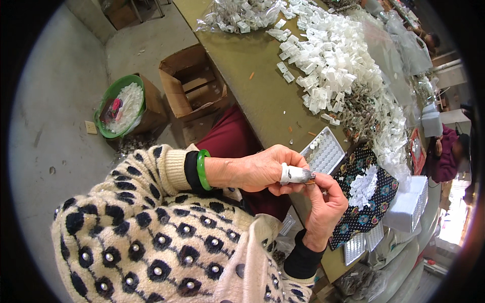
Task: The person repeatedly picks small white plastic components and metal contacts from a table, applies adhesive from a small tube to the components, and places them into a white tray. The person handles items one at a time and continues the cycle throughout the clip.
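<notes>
Both my hands meet over the table's near edge, fingertips pinched together. My left hand [260, 169], with a green bangle [203, 170] on its wrist, has a white wrapping [292, 174] on one digit, smudged dark at the tip. My right hand [326, 209] comes from the lower right, its thumb and forefinger closed at that tip. A tiny brown piece [310, 182] shows between the fingertips; its kind is too small to tell. Just beyond is a white dimpled tray [328, 156] with a few small round white pieces. Right of it, a dark patterned cloth [386, 194] bears white flat bits [363, 188].
White plastic pieces [323, 55] heap along the far side of the green table [242, 65], beside clear bags [411, 48]. Stacked white trays [408, 204] stand at right. On the floor at left are an open cardboard box [174, 93] and a green basin [104, 126]. Another person [444, 154] sits far right.
</notes>
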Available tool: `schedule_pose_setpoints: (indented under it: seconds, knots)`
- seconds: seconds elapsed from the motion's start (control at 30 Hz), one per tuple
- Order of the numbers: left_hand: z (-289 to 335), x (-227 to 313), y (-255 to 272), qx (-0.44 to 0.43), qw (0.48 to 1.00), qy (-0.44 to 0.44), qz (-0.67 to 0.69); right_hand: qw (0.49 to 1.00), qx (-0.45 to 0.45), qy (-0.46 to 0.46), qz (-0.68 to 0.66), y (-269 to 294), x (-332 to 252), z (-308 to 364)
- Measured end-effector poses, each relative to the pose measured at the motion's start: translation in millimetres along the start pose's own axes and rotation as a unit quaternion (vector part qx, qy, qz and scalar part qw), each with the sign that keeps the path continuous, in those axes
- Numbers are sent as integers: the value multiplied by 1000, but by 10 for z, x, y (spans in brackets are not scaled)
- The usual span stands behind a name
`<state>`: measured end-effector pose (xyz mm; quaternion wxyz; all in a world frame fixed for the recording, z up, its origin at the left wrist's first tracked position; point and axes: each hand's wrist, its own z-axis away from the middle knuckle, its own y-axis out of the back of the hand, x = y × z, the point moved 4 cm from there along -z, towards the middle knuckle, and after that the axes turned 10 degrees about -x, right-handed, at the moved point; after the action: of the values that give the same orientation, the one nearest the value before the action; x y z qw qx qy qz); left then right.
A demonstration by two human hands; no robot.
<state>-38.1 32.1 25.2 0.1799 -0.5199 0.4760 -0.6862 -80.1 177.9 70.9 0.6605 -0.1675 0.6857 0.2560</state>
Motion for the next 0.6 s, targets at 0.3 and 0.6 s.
schedule_pose_setpoints:
  seconds: [0.3, 0.6]
  knots:
    - [36, -63, 46, -44, 994, 43, 88, 982, 27, -26, -184, -64, 79, -1]
    - [-34, 104, 53, -38, 993, 25, 112, 991, -1, 103, 86, -157, -105, -95]
